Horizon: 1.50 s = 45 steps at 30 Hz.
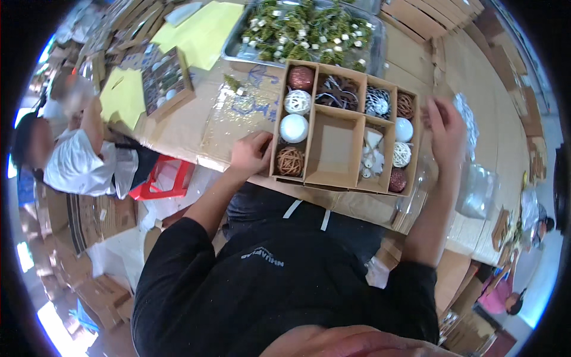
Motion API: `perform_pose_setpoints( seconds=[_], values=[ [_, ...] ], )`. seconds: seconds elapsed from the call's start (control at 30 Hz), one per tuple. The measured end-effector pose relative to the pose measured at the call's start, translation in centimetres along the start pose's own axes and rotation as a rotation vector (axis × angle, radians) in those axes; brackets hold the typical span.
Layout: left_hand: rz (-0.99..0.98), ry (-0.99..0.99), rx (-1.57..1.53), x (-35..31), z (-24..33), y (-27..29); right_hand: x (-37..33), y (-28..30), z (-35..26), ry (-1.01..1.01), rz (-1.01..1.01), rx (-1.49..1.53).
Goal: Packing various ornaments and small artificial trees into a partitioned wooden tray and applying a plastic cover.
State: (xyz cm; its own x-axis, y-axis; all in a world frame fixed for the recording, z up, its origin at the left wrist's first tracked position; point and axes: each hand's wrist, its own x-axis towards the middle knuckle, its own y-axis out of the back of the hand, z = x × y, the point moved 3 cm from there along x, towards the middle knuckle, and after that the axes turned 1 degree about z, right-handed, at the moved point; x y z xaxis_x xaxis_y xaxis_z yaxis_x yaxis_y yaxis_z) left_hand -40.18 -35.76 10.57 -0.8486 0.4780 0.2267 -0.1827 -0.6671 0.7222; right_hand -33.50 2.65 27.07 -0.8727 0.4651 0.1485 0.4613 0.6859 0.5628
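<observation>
Divided box [333,143] is sitting on the table [496,128] — likely light, stiff, balls [294,128] rolling if tipped; take both outer walls. Left hand [252,153] is lying half-curled at left wall, right hand [446,128] is hovering just outside right wall — can't tell if either's gripping.

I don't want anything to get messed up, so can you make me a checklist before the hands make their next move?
1. Box on the table: ok.
2. Balls in the left column: ok, four there.
3. Every section filled: not ok, the large lower middle section shows bare cardboard.
4. All green sprigs in the tray: not ok, one lies outside it.
5. Left hand touching the box: cannot tell.
6. Right hand holding nothing: cannot tell, it's blurry.
</observation>
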Motion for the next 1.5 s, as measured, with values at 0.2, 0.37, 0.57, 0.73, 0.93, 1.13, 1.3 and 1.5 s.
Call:
perform_pose_setpoints(
  seconds=[0.2, 0.37, 0.57, 0.73, 0.93, 1.13, 1.3, 1.5],
  values=[
    [-0.103, 0.042, 0.119, 0.3, -1.2, -1.5, 13.1, -9.1, 3.5, 0.321, -0.402, -0.191],
    [-0.051, -0.005, 0.06, -0.2, -0.9, -1.2, 16.1, -16.8, 4.3, 0.496, -0.511, -0.307],
    [0.013, -0.024, 0.107, 0.2, 0.0, -0.7, 16.0, -21.7, 3.5, 0.846, -0.57, -0.336],
    [0.025, -0.036, 0.072, 0.5, 0.0, -0.8, 16.4, -22.6, 2.9, 1.004, -0.509, -0.39],
    [0.086, -0.037, 0.107, 0.1, -0.4, -0.5, 18.2, -19.9, 1.5, -0.179, -0.696, 0.475],
    [0.09, -0.041, 0.103, 0.6, -0.2, -0.7, 20.4, -15.4, 0.9, -0.42, -0.787, 0.829],
    [0.055, -0.029, 0.099, 0.4, -0.1, -0.6, 20.7, -16.6, -0.4, -0.058, -0.704, 0.336],
    [0.058, -0.032, 0.091, 0.8, 0.1, -1.0, 24.2, -17.1, 4.3, 0.593, 0.083, -0.435]
  ],
)
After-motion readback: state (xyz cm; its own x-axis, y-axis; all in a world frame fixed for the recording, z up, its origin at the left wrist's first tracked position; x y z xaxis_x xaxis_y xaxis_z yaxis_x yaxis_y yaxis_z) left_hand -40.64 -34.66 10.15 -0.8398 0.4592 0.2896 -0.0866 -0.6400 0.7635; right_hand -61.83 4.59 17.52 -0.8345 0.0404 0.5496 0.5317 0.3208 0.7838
